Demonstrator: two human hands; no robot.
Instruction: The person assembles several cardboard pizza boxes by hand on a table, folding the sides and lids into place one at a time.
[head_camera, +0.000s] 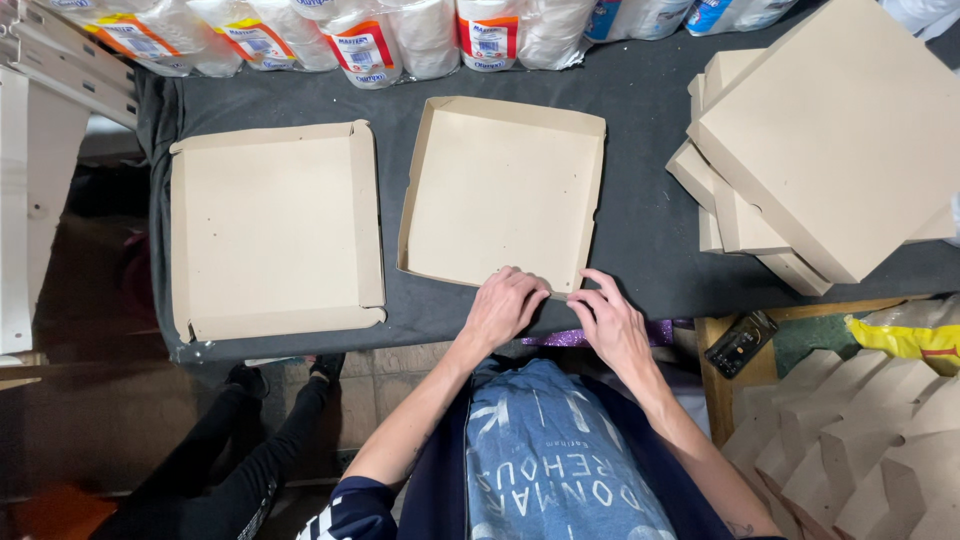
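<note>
The left hand (503, 303) lies palm down with fingers curled over the near edge of a half-formed cardboard box (500, 190), fingertips pressing the near flap against the dark cloth-covered table (640, 110). The right hand (607, 322) rests just beside it at the box's near right corner, fingers loosely bent and touching the same edge; neither hand has closed around anything, both only press.

The box sits in the middle of the table, its far, left and right walls already raised, the near wall apparently still low, though the hands hide part of it. The step in hand looks like folding up that last near side. The next move seems to call for both sets of fingertips to lift the flap evenly and tuck its corner tabs in without buckling the thin board.

To the left lies a second shallow box (275, 230), its flaps flatter. On the far right is a stack of closed boxes (830, 140). Along the far edge stand wrapped white rolls (400, 35). Near right, flat box blanks (860, 440) overlap beside a phone (740, 343).
</note>
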